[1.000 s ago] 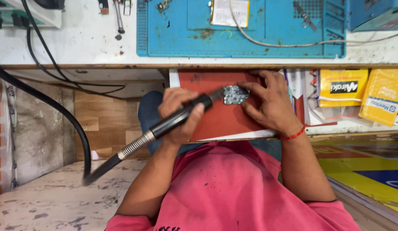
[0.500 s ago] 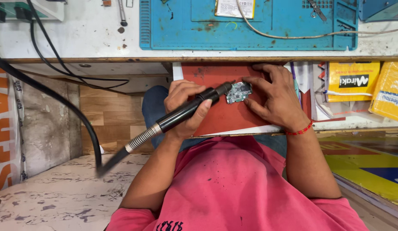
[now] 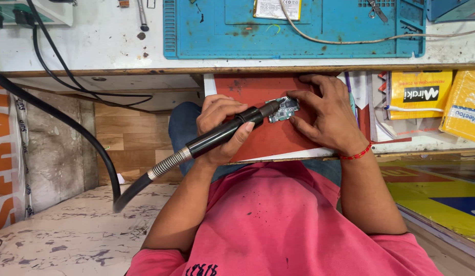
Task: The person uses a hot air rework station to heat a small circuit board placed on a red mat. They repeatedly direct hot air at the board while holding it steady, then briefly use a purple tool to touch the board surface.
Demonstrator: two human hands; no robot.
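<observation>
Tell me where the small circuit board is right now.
In the head view, the circuit board lies on the red mat, pinned under the right hand, at the tip of the hot-air handpiece.

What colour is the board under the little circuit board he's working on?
Reddish-brown, with dark smudges. The board under the circuit board shows best in the head view.
</observation>
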